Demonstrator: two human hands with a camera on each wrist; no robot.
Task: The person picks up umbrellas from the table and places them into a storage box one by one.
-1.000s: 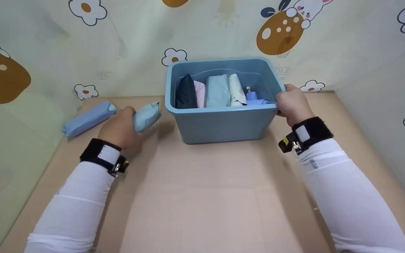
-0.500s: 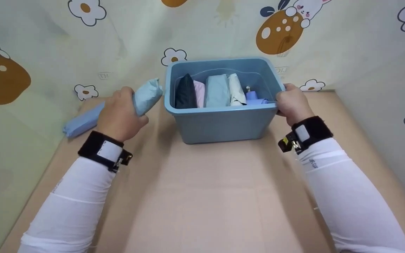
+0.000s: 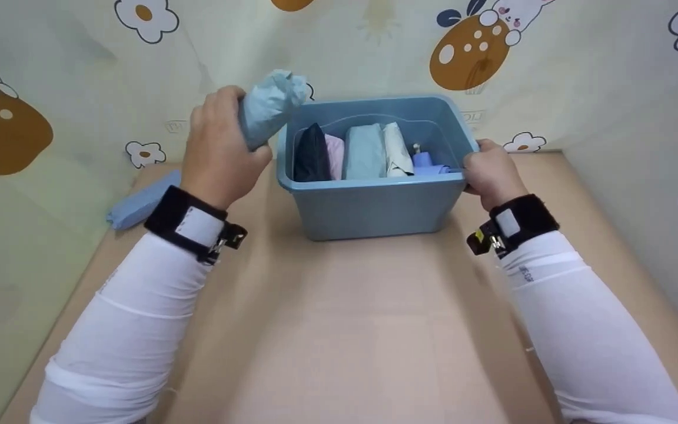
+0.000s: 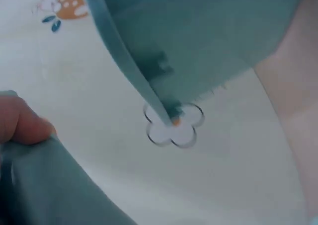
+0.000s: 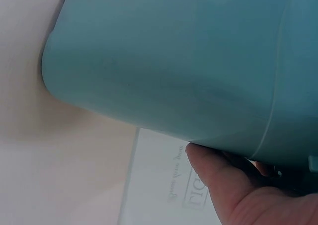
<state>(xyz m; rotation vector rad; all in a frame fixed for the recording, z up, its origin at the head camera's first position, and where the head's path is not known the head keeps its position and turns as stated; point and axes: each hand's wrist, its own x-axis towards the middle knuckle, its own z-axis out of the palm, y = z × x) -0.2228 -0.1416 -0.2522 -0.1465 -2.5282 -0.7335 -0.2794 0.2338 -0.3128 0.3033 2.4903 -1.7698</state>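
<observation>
In the head view my left hand (image 3: 218,144) grips a light-blue, soft-looking cylindrical bundle (image 3: 271,109) with a crinkled end. It is raised beside the upper left corner of a blue plastic bin (image 3: 374,209). My right hand (image 3: 492,174) holds the bin's right rim. The right wrist view shows my thumb against the bin's outer wall (image 5: 149,66). Inside the bin stand a black folded item (image 3: 311,156), a pink one (image 3: 335,156), a light-blue one (image 3: 365,152), a whitish one (image 3: 396,153) and a small blue one (image 3: 424,165).
A longer blue roll (image 3: 142,203) lies on the tan tabletop (image 3: 362,330) at the far left, partly hidden by my left hand. Behind the table hangs a pale cover (image 3: 227,41) printed with flowers and rabbits, and it also lines both sides.
My left hand has lifted the light-blue bundle from near the tabletop, up and to the right, to the bin's left rim. My right hand and the bin have stayed put.
</observation>
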